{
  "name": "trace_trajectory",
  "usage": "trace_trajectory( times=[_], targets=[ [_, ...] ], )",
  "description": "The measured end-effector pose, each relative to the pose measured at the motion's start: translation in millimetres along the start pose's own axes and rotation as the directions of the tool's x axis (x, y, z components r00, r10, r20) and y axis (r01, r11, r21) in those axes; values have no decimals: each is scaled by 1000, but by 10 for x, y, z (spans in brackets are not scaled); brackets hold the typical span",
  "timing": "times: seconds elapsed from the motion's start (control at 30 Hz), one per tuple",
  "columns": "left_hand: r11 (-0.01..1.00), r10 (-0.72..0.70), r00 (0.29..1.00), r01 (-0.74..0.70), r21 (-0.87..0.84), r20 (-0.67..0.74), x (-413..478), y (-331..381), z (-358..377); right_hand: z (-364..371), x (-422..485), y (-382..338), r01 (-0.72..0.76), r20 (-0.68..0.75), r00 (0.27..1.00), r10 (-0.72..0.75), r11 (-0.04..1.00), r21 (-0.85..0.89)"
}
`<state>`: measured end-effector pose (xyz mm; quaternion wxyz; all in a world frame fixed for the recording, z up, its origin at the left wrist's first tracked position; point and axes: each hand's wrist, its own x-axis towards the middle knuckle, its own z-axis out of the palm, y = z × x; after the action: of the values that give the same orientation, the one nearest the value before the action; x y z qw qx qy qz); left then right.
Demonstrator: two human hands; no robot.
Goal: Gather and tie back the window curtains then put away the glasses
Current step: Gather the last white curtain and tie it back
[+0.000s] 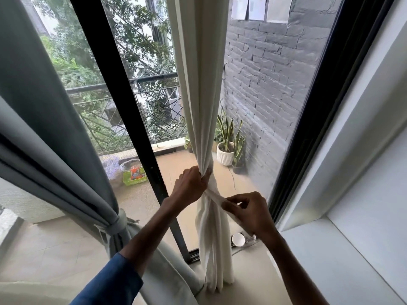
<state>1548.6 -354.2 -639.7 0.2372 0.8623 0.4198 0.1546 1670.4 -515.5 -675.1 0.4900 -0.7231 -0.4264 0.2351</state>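
Balcony glass behind, pale sill below. White curtain point(201, 89) gathered into one rope, clenched by left hand point(191, 183) at the narrowest point, likely to keep the folds bunched. Tie strip point(217, 198) wrapped just under that fist, its free end pinched taut by right hand point(248, 211), seemingly ready for knotting. Grey curtain point(44, 133) left of both hands, already bound with its band point(120, 224). Small round object point(238, 239) on the sill just under the right wrist, possibly the glasses; cannot tell. Black window frame point(123, 102) close behind the left hand, no real obstruction.
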Motion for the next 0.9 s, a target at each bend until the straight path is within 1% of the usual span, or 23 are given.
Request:
trace_trajectory(
  times=[0.13, 0.23, 0.3, 0.4, 0.47, 0.57, 0.6, 0.73, 0.83, 0.9],
  targets=[
    [1000, 29, 999, -29, 4, 26, 62, -15, -54, -173, 58, 55, 4, 28, 1000, -1, 991, -132],
    [1000, 29, 998, -29, -5, 49, 109, -67, -83, -344, 111, 95, -26, 36, 999, 33, 982, -185],
    [999, 20, 997, -16, -43, 78, 103, -90, -105, -478, 147, 100, -21, 39, 999, 30, 979, -203],
    [996, 28, 994, -18, -93, 108, 70, -92, -154, -661, 226, 131, -10, -5, 1000, 9, 983, -183],
    [985, 41, 988, -15, -170, 149, 50, -115, -184, -766, 309, 159, 2, -32, 999, -6, 992, -123],
    [956, 74, 966, 2, -293, 246, -57, -133, -212, -841, 483, 198, -36, -66, 997, 41, 997, 73],
    [953, 91, 956, -2, -301, 280, -120, -111, -218, -837, 540, 199, -64, -61, 995, 73, 988, 139],
    [951, 196, 928, -102, -291, 316, -342, 28, -181, -651, 745, 220, -172, 3, 983, 183, 919, 355],
    [945, 240, 930, -158, -286, 278, -399, 85, -164, -345, 859, 210, -198, 40, 978, 204, 861, 468],
    [933, 280, 933, -209, -292, 227, -413, 101, -192, -43, 876, 176, -219, 86, 975, 204, 838, 500]
  ],
)
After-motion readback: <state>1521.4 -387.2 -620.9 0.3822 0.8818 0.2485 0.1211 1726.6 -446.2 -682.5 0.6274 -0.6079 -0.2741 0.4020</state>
